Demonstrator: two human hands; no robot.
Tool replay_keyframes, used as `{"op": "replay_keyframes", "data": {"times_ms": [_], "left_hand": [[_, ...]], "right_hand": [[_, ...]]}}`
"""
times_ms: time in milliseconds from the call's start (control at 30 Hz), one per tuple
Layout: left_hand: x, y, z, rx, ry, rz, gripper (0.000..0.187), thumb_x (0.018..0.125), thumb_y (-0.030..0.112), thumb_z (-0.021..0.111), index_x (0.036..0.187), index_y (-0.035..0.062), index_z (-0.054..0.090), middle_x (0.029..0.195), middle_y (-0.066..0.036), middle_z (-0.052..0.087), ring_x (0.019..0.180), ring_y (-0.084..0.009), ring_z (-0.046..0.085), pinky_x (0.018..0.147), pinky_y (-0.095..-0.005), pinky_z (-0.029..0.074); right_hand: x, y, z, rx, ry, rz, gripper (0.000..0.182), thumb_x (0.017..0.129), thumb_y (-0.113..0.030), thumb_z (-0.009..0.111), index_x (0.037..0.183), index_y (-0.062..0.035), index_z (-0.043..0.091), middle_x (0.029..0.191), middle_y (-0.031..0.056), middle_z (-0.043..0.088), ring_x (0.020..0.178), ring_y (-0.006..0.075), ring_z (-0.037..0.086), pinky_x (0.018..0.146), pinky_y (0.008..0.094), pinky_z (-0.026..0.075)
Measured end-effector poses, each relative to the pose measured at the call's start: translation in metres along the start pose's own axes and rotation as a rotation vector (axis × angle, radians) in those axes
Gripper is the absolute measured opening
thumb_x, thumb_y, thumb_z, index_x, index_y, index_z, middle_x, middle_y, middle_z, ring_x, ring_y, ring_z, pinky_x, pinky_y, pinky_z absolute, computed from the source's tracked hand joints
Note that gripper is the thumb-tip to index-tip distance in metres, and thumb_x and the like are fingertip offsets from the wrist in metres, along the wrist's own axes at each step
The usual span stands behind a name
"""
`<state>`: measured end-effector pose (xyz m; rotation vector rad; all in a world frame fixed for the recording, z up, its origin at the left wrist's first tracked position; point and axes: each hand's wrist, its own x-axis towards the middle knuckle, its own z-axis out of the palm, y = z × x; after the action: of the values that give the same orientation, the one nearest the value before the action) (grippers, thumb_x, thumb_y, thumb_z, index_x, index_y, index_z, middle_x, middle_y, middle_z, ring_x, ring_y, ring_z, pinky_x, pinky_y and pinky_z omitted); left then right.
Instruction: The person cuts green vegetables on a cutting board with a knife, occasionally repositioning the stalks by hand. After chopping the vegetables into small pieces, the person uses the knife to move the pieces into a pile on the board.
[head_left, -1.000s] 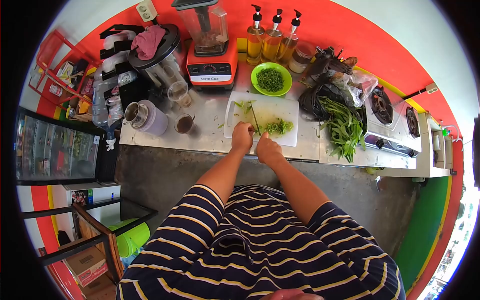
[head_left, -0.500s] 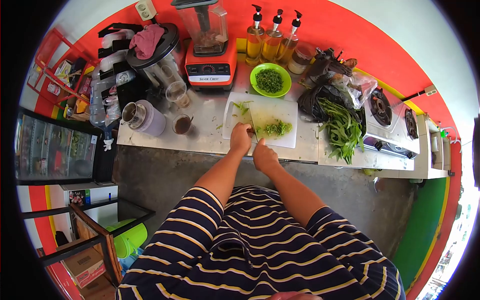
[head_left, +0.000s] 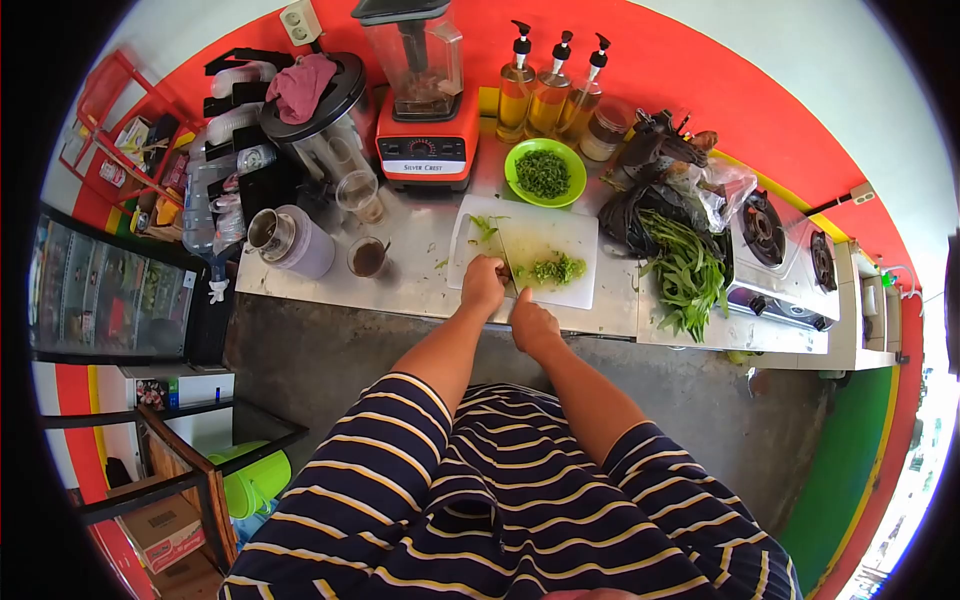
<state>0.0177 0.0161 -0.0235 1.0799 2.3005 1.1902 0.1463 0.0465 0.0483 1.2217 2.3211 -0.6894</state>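
Observation:
A white cutting board lies at the counter's front edge. My left hand is closed at its lower left, on something I cannot make out. My right hand is closed round the handle end of a knife, whose thin blade points away across the board, between the hands. Chopped greens lie right of the blade, and a few green pieces lie to its left. Behind the board, a lime-green bowl holds finely cut greens.
Left of the board stand a glass of dark drink, a plastic cup, a lilac flask and a red blender. Three pump bottles stand behind. Leafy greens, a black bag and a stove are at the right.
The whole view has shifted, so the counter sits slightly lower in the picture. Both hands remain at the board's front edge with the knife between them.

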Motion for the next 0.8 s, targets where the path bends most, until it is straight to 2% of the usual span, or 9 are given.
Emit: {"op": "replay_keyframes", "data": {"times_ms": [67,200,267,367,500,567,800], "left_hand": [[0.001,0.003,-0.004,-0.006,-0.063,-0.026,0.012,0.074,-0.006,0.071,0.084,0.0008,0.072,0.086,-0.018,0.065,0.082,-0.0332,0.068,0.073,-0.0419,0.053],[-0.004,0.01,-0.007,0.033,-0.018,0.008,0.011,0.075,-0.006,0.07,0.084,-0.0004,0.072,0.085,-0.018,0.065,0.081,-0.0335,0.068,0.073,-0.0418,0.053],[-0.006,0.014,-0.011,0.026,-0.044,-0.035,0.011,0.075,-0.004,0.07,0.084,0.0022,0.072,0.088,-0.016,0.064,0.089,-0.0341,0.065,0.079,-0.0435,0.052],[-0.008,0.012,-0.009,-0.065,-0.023,-0.027,0.009,0.076,-0.003,0.071,0.083,0.0021,0.071,0.088,-0.016,0.063,0.088,-0.0351,0.064,0.08,-0.0446,0.051],[-0.011,0.013,-0.008,-0.02,-0.022,0.025,0.012,0.077,-0.004,0.069,0.087,0.0024,0.071,0.089,-0.016,0.063,0.087,-0.0357,0.064,0.079,-0.045,0.051],[-0.015,0.017,-0.009,0.027,0.043,0.056,0.012,0.075,-0.004,0.068,0.085,0.0013,0.072,0.085,-0.018,0.063,0.086,-0.0355,0.064,0.079,-0.0447,0.051],[-0.015,0.009,-0.001,0.004,0.072,0.106,0.016,0.076,-0.005,0.07,0.09,0.002,0.071,0.087,-0.017,0.062,0.086,-0.0363,0.063,0.078,-0.0452,0.051]], "right_hand": [[0.012,0.001,-0.01,-0.013,-0.033,-0.032,0.07,0.083,-0.007,0.071,0.138,0.0088,0.031,0.119,0.0302,0.066,0.113,0.0397,0.067,0.095,0.0437,0.054],[0.002,-0.008,-0.024,-0.122,-0.094,-0.064,0.068,0.082,-0.005,0.072,0.136,0.008,0.031,0.118,0.0304,0.066,0.112,0.0395,0.067,0.094,0.0441,0.055],[-0.002,-0.007,-0.006,-0.031,-0.012,0.007,0.062,0.083,-0.005,0.071,0.131,0.0063,0.034,0.117,0.0302,0.067,0.111,0.0397,0.067,0.092,0.0445,0.056],[-0.009,-0.006,-0.001,-0.006,-0.052,0.001,0.064,0.082,-0.005,0.073,0.131,0.0059,0.033,0.117,0.0299,0.067,0.112,0.0402,0.067,0.093,0.0442,0.055],[0.004,-0.009,-0.013,0.021,-0.061,0.003,0.065,0.081,-0.005,0.073,0.13,0.0052,0.033,0.117,0.0298,0.067,0.111,0.0398,0.067,0.093,0.0442,0.055],[0.005,-0.01,-0.017,0.03,-0.057,-0.014,0.063,0.081,-0.005,0.073,0.129,0.0041,0.033,0.117,0.0296,0.067,0.112,0.0396,0.067,0.094,0.0446,0.055],[-0.007,-0.002,-0.005,0.097,-0.06,0.037,0.059,0.083,-0.004,0.07,0.129,0.0041,0.034,0.118,0.0304,0.066,0.114,0.0403,0.066,0.095,0.0453,0.054]]}}
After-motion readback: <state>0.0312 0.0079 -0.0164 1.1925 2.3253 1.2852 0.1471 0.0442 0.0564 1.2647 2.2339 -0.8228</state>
